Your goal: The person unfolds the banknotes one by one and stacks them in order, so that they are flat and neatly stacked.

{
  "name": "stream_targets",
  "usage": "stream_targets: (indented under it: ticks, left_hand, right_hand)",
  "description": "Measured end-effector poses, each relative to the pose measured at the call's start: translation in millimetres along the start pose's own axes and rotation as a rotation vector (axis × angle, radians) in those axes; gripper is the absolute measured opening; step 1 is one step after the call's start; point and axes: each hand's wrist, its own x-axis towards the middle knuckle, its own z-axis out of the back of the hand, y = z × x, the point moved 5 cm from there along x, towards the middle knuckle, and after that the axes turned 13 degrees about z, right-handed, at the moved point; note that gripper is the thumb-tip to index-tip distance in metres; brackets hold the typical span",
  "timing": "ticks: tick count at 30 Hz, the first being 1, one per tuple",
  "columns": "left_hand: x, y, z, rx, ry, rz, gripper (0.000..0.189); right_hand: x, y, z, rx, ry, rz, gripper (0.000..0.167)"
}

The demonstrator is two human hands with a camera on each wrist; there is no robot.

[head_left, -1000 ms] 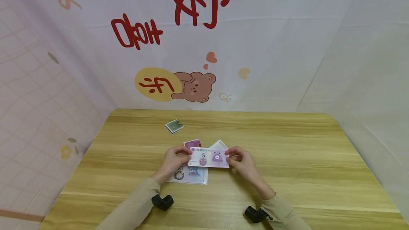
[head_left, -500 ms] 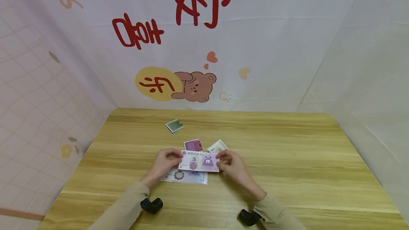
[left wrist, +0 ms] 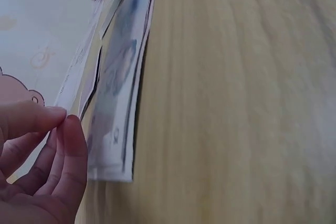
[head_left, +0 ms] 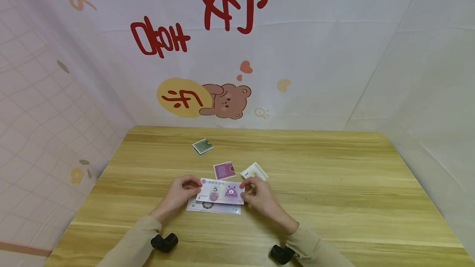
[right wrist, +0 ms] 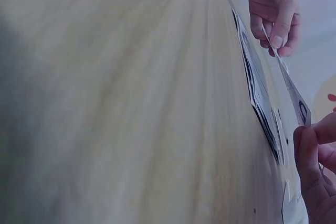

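Note:
A purple play banknote (head_left: 228,197) marked 5 is stretched flat between both hands in the head view. My left hand (head_left: 178,196) pinches its left end between thumb and fingers, as the left wrist view shows. At its right end my right hand (head_left: 262,197) pinches it the same way. Below it lies a pile of blue play banknotes (head_left: 222,209) marked 10, mostly covered by the purple note from the head. Both wrist views show the purple note (right wrist: 294,93) raised over the pile (right wrist: 256,77), with a gap between.
Just beyond the hands lie a folded magenta note (head_left: 224,170) and a folded pale note (head_left: 253,171) marked 1. Farther back is a folded green note (head_left: 203,146). The wooden table (head_left: 334,168) meets a printed cloth backdrop (head_left: 315,52).
Both hands have carried the purple banknote left and slightly toward the body, over the blue pile. The magenta and pale notes now show more fully; both pinches stay the same.

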Motion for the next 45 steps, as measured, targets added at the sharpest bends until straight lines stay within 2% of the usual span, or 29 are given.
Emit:
stream_targets:
  ticks: [4,10,17,25,32,45]
  left_hand:
    - [-2.3,4.2,4.6,0.019,0.004,0.002,0.013]
    - [-6.9,6.9,9.0,0.068,0.014,-0.030,0.014]
    - [-7.3,11.6,11.4,0.086,0.028,-0.039,0.014]
    - [-7.0,12.8,10.5,0.122,0.042,-0.039,0.013]
    - [-5.4,13.4,10.7,0.139,0.012,-0.003,0.013]
    - [-4.5,13.5,11.0,0.164,0.004,-0.005,0.013]
  right_hand:
    - [1.8,2,-7,-0.020,0.024,0.041,0.018]
    - [2.0,5,-14,-0.128,0.052,0.077,0.018]
    - [3.0,8,-19,-0.219,0.075,0.125,0.018]
    - [2.9,7,-21,-0.305,0.099,0.107,0.016]
    - [6.5,7,-21,-0.349,0.112,0.097,0.014]
    - [12.3,9,-23,-0.404,0.160,0.099,0.014]
